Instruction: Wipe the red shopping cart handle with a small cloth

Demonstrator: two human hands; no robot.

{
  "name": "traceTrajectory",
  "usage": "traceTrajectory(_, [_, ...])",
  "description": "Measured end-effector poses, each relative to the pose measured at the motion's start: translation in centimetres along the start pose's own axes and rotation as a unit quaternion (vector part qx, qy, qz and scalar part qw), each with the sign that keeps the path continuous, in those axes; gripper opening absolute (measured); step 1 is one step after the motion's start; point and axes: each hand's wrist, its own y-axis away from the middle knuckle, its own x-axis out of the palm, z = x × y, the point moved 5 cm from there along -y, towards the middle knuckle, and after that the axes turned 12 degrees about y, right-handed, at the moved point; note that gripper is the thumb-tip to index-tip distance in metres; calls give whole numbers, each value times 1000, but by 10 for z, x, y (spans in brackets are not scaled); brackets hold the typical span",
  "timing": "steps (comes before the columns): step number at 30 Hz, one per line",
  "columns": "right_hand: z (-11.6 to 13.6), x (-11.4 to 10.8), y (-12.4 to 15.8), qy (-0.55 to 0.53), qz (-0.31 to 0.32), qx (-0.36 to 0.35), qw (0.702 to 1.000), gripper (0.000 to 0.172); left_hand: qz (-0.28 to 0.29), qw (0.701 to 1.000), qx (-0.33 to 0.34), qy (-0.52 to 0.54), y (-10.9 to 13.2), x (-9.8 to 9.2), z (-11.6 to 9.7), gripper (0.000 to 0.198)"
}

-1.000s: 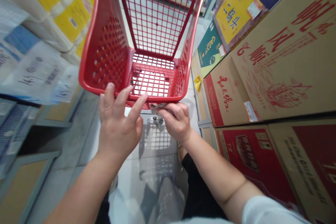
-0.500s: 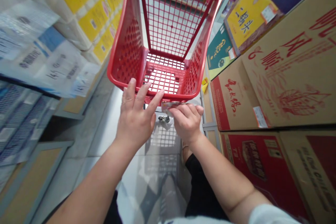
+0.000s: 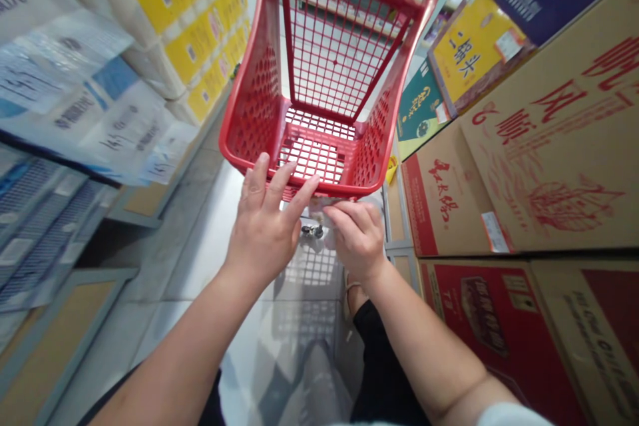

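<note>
A red plastic shopping basket cart (image 3: pixel 304 188) stands in front of me, with a mesh back and a grid floor showing nothing inside. My left hand (image 3: pixel 267 233) lies over its near rim, fingers stretched and spread. Just below that rim, my right hand (image 3: pixel 360 236) is closed with thumb and fingers together, beside a small, pale, see-through piece (image 3: pixel 319 204) that I cannot identify. Whether the fingers grip this piece is partly hidden. A dark caster wheel (image 3: pixel 313 231) shows on the floor between my hands.
Stacked cartons (image 3: pixel 464 203) and boxed goods line the right side closely. On the left are yellow-labelled packs (image 3: pixel 174 13) and blue-white plastic packages (image 3: pixel 120 126) on low shelving. Pale floor tiles (image 3: pixel 200 239) run between, and a stocked shelf (image 3: pixel 344 6) crosses beyond the cart.
The cart appears slightly further right and lower in view. My right hand has shifted slightly down, and the see-through piece beside it now shows less clearly. My left hand stays on the rim.
</note>
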Motion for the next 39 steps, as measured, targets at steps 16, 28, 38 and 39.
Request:
traceTrajectory(16, [-2, -5, 7, 4, 13, 10, 1000, 19, -38, 998, -24, 53, -2, 1, -6, 51])
traceTrajectory(28, [-7, 0, 9, 15, 45, 16, 999, 19, -15, 998, -29, 46, -3, 3, -4, 49])
traceTrajectory(38, [-3, 2, 6, -62, 41, -5, 997, 17, -19, 1000, -18, 18, -2, 4, -4, 51])
traceTrajectory(39, [-3, 3, 5, -80, 51, 0, 995, 18, -16, 1000, -19, 19, -2, 4, -4, 51])
